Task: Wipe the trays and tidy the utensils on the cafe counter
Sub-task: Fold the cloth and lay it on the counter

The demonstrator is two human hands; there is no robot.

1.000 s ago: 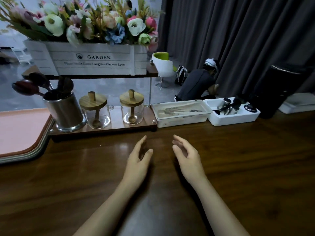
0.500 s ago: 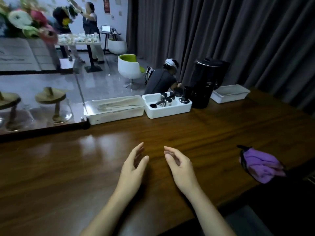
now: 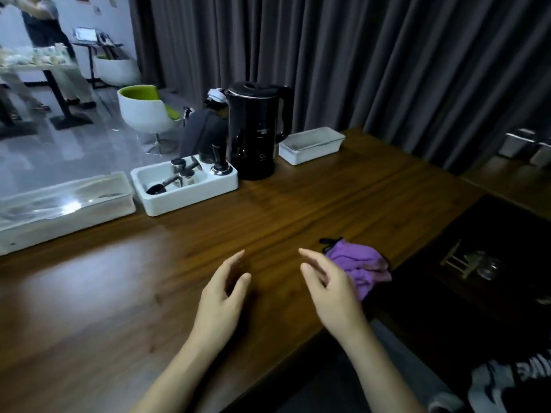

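Note:
A crumpled purple cloth lies on the wooden counter near its front right edge. My right hand hovers just left of the cloth with relaxed fingers, covering part of it and holding nothing. My left hand floats over the counter beside it, fingers straight, also holding nothing. At the back stand three white trays: a long one with a clear lid at the left, a middle one holding metal coffee tools and a dark scoop, and an empty one further right.
A black electric kettle stands between the middle and right trays. Grey curtains hang behind the counter. To the right is a dark lower surface with a small brass rack. A white and green chair and a person stand beyond.
The view has swung right: the flower box, jars and utensil pot have left the frame, and the kettle, third tray and purple cloth have come in. Both hands stay open over the counter.

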